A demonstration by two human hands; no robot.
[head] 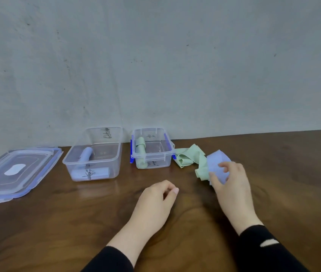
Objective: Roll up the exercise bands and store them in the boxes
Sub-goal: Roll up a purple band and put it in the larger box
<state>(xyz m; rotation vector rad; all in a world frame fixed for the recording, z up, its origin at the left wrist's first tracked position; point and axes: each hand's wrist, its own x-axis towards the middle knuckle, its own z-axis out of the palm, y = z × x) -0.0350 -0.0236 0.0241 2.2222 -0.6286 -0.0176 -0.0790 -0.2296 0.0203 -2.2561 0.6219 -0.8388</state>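
Two boxes hold rolled bands: blue box [94, 154], green box [151, 149]. Left to do: loose green band [188, 157] at 1 o'clock, plus blue band [217, 163] your R hand [229, 179] grips. L hand [155, 199] curled, empty.
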